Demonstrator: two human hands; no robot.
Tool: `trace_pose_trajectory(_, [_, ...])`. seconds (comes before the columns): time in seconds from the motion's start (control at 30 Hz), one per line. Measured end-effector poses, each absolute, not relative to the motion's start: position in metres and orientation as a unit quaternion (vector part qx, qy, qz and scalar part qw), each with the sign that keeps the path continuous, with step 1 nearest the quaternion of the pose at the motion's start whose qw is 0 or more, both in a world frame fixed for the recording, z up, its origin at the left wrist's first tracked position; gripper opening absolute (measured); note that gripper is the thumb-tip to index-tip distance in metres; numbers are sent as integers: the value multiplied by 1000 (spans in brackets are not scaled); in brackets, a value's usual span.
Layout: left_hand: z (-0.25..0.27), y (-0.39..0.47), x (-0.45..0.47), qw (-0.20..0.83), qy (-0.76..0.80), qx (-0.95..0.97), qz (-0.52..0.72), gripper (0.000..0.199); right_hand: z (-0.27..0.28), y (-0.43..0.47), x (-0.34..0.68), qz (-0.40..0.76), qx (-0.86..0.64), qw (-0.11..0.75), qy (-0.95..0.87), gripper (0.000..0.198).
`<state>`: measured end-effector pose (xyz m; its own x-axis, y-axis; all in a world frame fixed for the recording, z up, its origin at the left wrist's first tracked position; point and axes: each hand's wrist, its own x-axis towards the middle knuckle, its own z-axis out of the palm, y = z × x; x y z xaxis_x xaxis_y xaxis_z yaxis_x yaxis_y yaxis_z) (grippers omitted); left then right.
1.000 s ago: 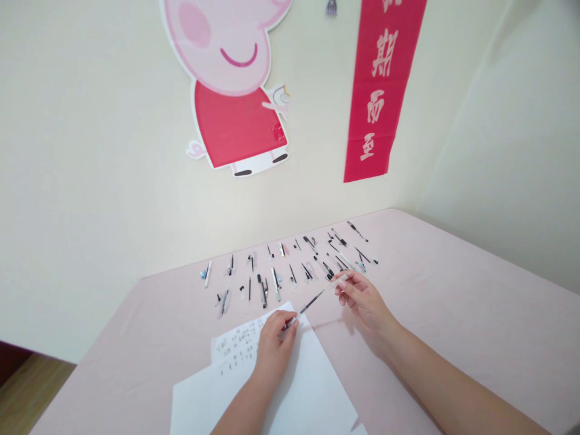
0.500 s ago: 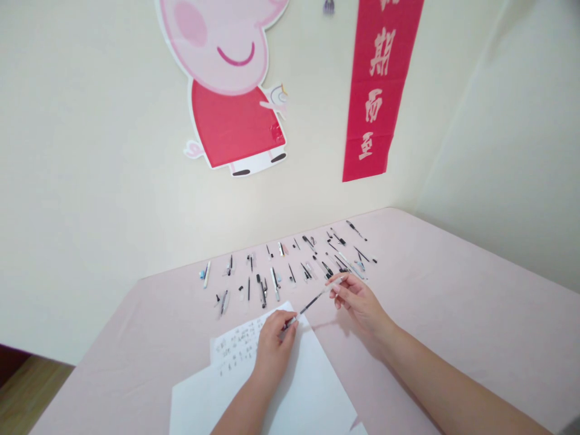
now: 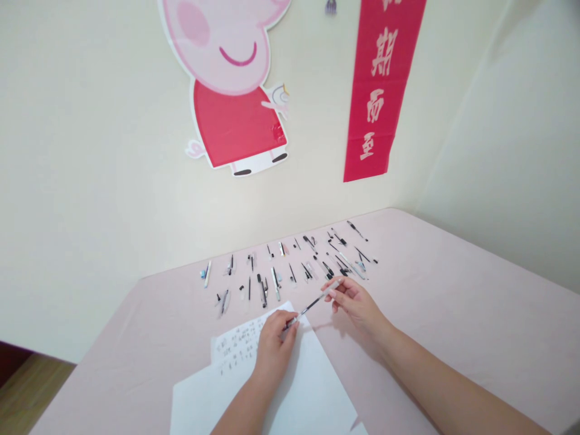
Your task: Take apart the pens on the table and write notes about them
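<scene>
A slim pen (image 3: 310,305) with a clear body and a dark ink section slants between my two hands over the upper right edge of the paper. My left hand (image 3: 274,341) rests above the white sheets and pinches the pen's lower end. At the upper end, the fingers of my right hand (image 3: 356,302) close around the clear, whitish part. Its tip pokes out just past my right fingertips. Whether the pen is in one piece or two cannot be made out. Under my left hand lie white paper sheets (image 3: 212,399), one bearing handwriting (image 3: 240,347).
Rows of pens, caps and pen parts (image 3: 263,290) lie across the back of the pink-covered table (image 3: 475,290), some close beyond my right hand. The wall behind carries a pink pig cutout (image 3: 240,127) and a red banner (image 3: 376,109) with white characters.
My right fingers have shifted slightly down and left along the pen, a little nearer my left hand. The left hand has stayed nearly still and keeps its pinch.
</scene>
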<state>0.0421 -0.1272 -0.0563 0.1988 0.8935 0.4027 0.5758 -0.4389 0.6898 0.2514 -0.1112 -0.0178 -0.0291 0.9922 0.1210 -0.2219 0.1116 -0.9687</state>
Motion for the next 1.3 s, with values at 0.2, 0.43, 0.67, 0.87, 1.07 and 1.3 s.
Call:
trace_pose_trajectory(0.2, [-54,-128,43,201,490,747,402,17,-19,-111,251,517,-411,564,-496,30])
trace_pose_trajectory(0.43, [-53,-128,43,205,485,751,398,17,-26,-112,247,504,-417,544,-526,32])
trace_pose_trajectory(0.67, [-54,-128,42,204,476,755,403,16,-29,-115,241,540,-422,507,-523,31])
trace_pose_trajectory(0.87, [-54,-128,42,203,471,755,408,16,-30,-116,241,545,-427,490,-530,31])
trace_pose_trajectory(1.07, [-52,-129,42,193,468,756,415,14,-28,-115,243,544,-434,474,-539,34])
trace_pose_trajectory(1.3, [-51,-131,42,190,471,759,407,13,-37,-112,246,536,-434,468,-552,37])
